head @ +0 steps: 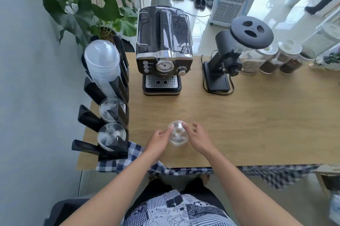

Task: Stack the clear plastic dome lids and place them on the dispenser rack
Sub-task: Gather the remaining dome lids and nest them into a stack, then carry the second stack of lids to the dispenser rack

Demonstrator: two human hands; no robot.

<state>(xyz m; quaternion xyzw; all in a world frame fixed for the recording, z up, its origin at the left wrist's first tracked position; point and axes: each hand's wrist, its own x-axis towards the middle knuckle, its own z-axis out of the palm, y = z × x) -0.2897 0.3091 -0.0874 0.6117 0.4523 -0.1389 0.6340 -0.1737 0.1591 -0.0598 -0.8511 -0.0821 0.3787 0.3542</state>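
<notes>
A small stack of clear dome lids (178, 133) stands on the wooden table near its front edge. My left hand (160, 138) touches its left side with the fingertips, and my right hand (197, 138) cups its right side. The black dispenser rack (114, 152) stands at the table's left edge. Its two nearest slots each hold clear dome lids (111, 133) (111, 108). A tall stack of clear cups (103, 63) fills a slot farther back.
A black espresso machine (163, 50) stands at the back centre, a black grinder (231, 56) to its right, then glass jars (287, 58). A blue checked cloth (136, 152) hangs at the table's front edge. A potted plant (95, 10) is behind the rack.
</notes>
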